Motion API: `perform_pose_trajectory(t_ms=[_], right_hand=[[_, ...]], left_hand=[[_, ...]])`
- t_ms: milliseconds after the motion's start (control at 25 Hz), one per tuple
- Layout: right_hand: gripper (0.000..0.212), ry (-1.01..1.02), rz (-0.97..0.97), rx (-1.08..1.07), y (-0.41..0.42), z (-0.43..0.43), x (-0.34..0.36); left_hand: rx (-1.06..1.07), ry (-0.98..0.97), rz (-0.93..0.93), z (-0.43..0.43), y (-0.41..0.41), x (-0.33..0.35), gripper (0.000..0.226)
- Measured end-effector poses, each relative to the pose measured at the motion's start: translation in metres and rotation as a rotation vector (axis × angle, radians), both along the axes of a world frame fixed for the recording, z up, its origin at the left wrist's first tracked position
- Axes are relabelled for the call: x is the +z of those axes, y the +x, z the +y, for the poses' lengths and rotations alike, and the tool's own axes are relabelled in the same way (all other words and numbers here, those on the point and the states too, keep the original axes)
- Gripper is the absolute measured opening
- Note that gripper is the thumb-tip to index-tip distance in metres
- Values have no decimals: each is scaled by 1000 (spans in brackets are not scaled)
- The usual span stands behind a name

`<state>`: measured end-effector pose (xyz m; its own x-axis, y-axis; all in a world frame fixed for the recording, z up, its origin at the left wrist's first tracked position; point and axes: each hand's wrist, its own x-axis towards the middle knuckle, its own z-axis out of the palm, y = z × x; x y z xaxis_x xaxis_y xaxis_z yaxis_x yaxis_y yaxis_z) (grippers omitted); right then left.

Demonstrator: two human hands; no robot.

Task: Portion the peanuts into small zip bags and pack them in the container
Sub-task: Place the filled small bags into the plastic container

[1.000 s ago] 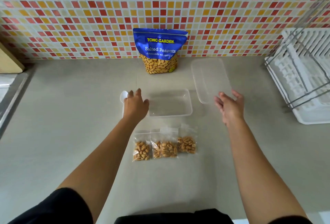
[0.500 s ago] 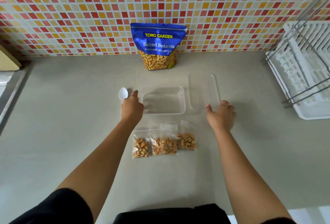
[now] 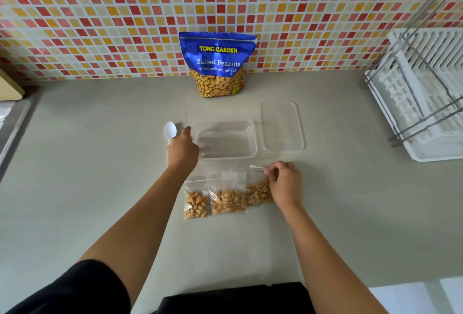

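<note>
Grey countertop (image 3: 87, 188) seen from the head cam, with both arms reaching out over it.

The right hand (image 3: 285, 183) is down on the right zip bag (image 3: 258, 192) and its fingertips pinch that bag's clear top strip. The peanuts sit in the lower half of the bag, partly under the hand. Just to the left of that hand are two more filled ones in the same row, the middle zip bag (image 3: 229, 196) and the left zip bag (image 3: 196, 201). The three lie flat and overlap a bit at the edges. The left forearm passes right beside the left one.

The left hand (image 3: 183, 149) is up against the left wall of the clear plastic container (image 3: 230, 143), with the fingers curled down. Honestly can't tell if it's actually gripping the rim or just resting there. The container has nothing in it and sits between the two hands, a bit farther out than the bags.

A white plastic spoon (image 3: 170, 130) pokes out from behind the left hand, bowl pointing away, handle hidden under the hand. The clear lid (image 3: 282, 127) lies flat just past the right hand, next to the container's right side.

Farther out from both hands, the blue Tong Garden Salted Peanuts pouch (image 3: 218, 63) stands upright against the red-and-orange mosaic wall (image 3: 100, 13). A white dish rack (image 3: 426, 103) is well off to the right of the right hand.
</note>
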<state>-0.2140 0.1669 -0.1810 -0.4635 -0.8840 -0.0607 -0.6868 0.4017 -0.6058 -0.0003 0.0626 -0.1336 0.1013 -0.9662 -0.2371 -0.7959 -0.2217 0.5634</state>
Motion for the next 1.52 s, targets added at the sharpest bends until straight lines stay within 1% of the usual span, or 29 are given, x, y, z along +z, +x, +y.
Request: perform_pose_trajectory(t_ms=[40,80,160,240,320,360,440,480,600,680,720,800,840,880,920,960,1000,1040,1080,1160,1240,1320,1400,1480,1520], right_hand=[[8,-96,-75,29,0,3,2],[8,-190,-196,39,-1,6,6],[20,-330,-465,-11,-2,8,18],[24,-441,-593,-65,-5,2,31],[20,-477,-605,-75,-4,-11,46],[16,-464,-630,-84,-2,-21,52],[15,-400,-741,-72,5,-41,64],[16,-356,-766,-36,9,-50,67],[21,-205,-638,98,19,-76,69],[36,-34,-532,200,25,-90,68],[46,78,-418,276,28,-95,67],[57,255,-5,475,34,-101,61],[57,255,181,535,37,-101,59],[53,204,299,548,40,-100,60],[48,133,344,537,42,-100,62],[43,61,341,536,43,-100,63],[40,32,323,569,43,-101,62],[38,53,314,629,43,-101,61],[36,119,342,697,44,-101,59],[32,261,470,767,45,-99,54],[28,292,574,758,44,-100,50],[25,276,612,751,41,-102,49],[28,253,546,759,39,-102,56],[30,170,396,702,38,-95,69],[27,127,316,647,39,-87,77]], left_hand=[[-3,-1,-1,0,-1,0,54],[-3,1,-2,0,-1,0,55],[2,3,2,0,0,0,55],[-1,-5,2,0,0,-1,53],[-9,-13,8,0,0,0,51],[-8,-15,14,1,-1,0,52],[-10,-21,18,1,-1,0,54],[-12,-26,16,1,-1,0,54],[-11,-31,6,2,-2,0,54],[-11,-35,2,3,-3,1,54],[-15,-39,1,3,-3,1,53],[-28,-46,-6,3,-3,1,53],[-35,-49,-16,3,-3,1,53],[-41,-50,-27,3,-3,1,52],[-45,-51,-35,3,-2,1,50],[-45,-49,-42,3,-2,1,48],[-44,-46,-49,3,-1,2,47],[-48,-44,-58,4,-1,2,45],[-56,-45,-69,4,-1,3,43],[-91,-53,-102,4,-1,3,37],[-120,-59,-141,3,-3,5,32],[-117,-52,-160,3,-2,4,33],[-101,-41,-145,4,-4,5,37],[-101,-47,-104,6,-6,9,42],[-117,-71,-98,8,-5,12,45]])
